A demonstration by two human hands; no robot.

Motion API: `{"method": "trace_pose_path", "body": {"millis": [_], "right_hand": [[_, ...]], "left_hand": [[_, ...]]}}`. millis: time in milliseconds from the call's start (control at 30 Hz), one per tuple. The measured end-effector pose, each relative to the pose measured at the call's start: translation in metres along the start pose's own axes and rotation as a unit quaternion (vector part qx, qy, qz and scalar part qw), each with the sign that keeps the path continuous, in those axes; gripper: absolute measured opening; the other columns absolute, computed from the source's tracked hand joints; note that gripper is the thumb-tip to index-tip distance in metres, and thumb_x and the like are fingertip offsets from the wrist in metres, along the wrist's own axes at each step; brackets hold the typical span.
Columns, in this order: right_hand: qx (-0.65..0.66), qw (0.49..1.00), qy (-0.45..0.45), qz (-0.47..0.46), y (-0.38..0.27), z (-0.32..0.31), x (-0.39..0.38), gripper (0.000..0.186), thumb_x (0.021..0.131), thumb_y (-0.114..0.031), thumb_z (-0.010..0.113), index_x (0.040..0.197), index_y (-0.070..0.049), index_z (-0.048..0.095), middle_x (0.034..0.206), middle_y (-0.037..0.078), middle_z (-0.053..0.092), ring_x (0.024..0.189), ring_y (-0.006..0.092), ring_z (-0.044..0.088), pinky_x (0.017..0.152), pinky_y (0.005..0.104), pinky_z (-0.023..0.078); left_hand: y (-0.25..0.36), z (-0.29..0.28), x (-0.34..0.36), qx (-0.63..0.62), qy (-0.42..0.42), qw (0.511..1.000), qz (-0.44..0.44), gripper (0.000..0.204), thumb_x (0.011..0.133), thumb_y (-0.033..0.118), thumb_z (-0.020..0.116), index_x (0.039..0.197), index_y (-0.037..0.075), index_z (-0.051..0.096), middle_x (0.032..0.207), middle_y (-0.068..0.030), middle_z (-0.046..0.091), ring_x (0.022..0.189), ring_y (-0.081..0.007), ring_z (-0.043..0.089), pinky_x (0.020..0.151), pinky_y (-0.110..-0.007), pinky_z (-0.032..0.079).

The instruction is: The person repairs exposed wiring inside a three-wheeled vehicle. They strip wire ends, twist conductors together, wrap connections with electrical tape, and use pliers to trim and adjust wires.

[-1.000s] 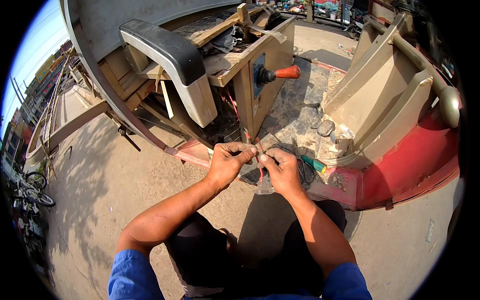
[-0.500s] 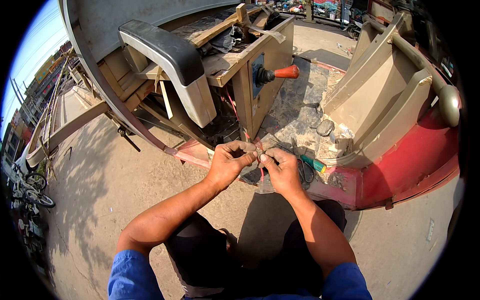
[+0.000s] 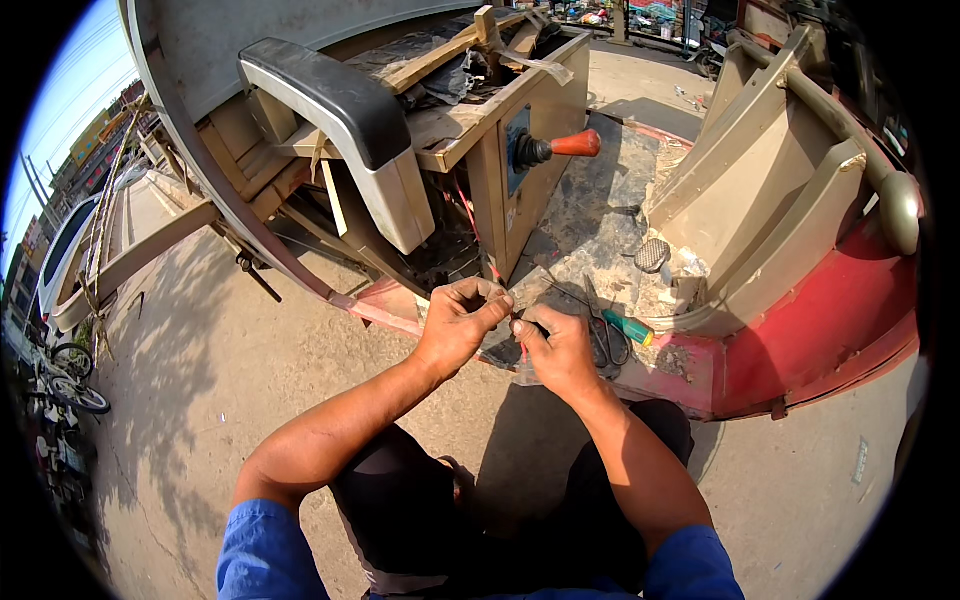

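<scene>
My left hand (image 3: 463,320) pinches thumb against forefinger on the end of a thin red wire (image 3: 468,207), which runs down from under the beige box. Close beside it, my right hand (image 3: 562,348) is closed too, thumb pressed to curled fingers around a red wire whose end hangs below them. The fingertips nearly meet, and they hide the point where the wires come together. A bit of clear plastic (image 3: 527,374) shows under my right hand. Right of that hand lie black-handled scissors (image 3: 610,345) and a screwdriver with a green and yellow handle (image 3: 628,328).
A beige box (image 3: 545,165) with a red-knobbed lever (image 3: 573,144) stands ahead. Left of it juts a black-topped armrest (image 3: 330,100). A curved beige panel with a rail (image 3: 850,110) rises at right above a red body panel (image 3: 810,310). Debris litters the dark floor (image 3: 590,225).
My fingers have shifted on the wires; the red piece that stuck up between my hands is now hidden. My right hand has turned slightly. A white car has appeared at far left.
</scene>
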State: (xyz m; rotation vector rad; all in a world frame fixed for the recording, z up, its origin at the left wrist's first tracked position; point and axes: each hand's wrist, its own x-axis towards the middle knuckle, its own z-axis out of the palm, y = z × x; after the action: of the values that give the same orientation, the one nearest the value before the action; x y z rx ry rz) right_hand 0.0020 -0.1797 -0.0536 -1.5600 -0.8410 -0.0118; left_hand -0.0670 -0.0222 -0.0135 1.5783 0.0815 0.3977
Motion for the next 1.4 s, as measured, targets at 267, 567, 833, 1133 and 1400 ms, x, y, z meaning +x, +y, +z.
{"method": "trace_pose_path", "body": {"millis": [267, 567, 833, 1133, 1400], "right_hand": [[-0.060, 0.998, -0.013, -0.021, -0.005, -0.001, -0.001, 0.012, 0.084, -0.011, 0.072, 0.088, 0.000, 0.067, 0.070, 0.021, 0.062, 0.063, 0.0383, 0.063, 0.055, 0.0423, 0.044], [-0.121, 0.991, -0.019, -0.062, -0.009, -0.004, 0.000, 0.011, 0.083, -0.008, 0.071, 0.090, 0.000, 0.067, 0.075, 0.022, 0.063, 0.071, 0.0412, 0.064, 0.057, 0.0455, 0.045], [0.002, 1.000, 0.001, 0.010, 0.003, 0.000, 0.000, 0.013, 0.086, -0.012, 0.072, 0.089, 0.001, 0.068, 0.066, 0.020, 0.062, 0.056, 0.0350, 0.060, 0.054, 0.0385, 0.045], [0.009, 1.000, 0.022, 0.003, -0.002, 0.002, 0.000, 0.015, 0.089, -0.014, 0.070, 0.088, 0.001, 0.069, 0.064, 0.014, 0.064, 0.055, 0.0175, 0.061, 0.053, 0.0336, 0.046], [0.054, 0.998, 0.032, 0.013, 0.003, 0.004, 0.000, 0.017, 0.092, -0.012, 0.069, 0.085, 0.004, 0.067, 0.062, 0.008, 0.065, 0.054, 0.0091, 0.057, 0.049, 0.0298, 0.043]], "left_hand": [[0.000, 0.001, 0.000, 0.014, 0.007, 1.000, 0.004, 0.010, 0.089, 0.004, 0.068, 0.082, 0.000, 0.063, 0.079, -0.0009, 0.066, 0.072, -0.0055, 0.057, 0.065, -0.024, 0.047], [-0.003, -0.001, -0.001, 0.112, -0.009, 0.993, 0.035, 0.012, 0.089, 0.003, 0.070, 0.080, 0.000, 0.063, 0.074, 0.0001, 0.064, 0.069, -0.0047, 0.054, 0.062, -0.024, 0.045], [-0.003, 0.004, 0.000, 0.024, 0.014, 0.999, 0.025, 0.012, 0.090, 0.007, 0.071, 0.083, -0.001, 0.065, 0.076, 0.0008, 0.064, 0.071, -0.0047, 0.054, 0.063, -0.024, 0.045], [0.002, -0.001, -0.001, 0.036, 0.016, 0.999, -0.010, 0.012, 0.094, 0.010, 0.068, 0.090, -0.002, 0.070, 0.082, -0.0009, 0.068, 0.073, -0.0060, 0.057, 0.066, -0.024, 0.047], [0.004, 0.001, -0.001, 0.024, 0.005, 1.000, -0.017, 0.013, 0.094, 0.011, 0.068, 0.090, -0.001, 0.071, 0.077, 0.0004, 0.066, 0.068, -0.0052, 0.052, 0.060, -0.024, 0.041]]}}
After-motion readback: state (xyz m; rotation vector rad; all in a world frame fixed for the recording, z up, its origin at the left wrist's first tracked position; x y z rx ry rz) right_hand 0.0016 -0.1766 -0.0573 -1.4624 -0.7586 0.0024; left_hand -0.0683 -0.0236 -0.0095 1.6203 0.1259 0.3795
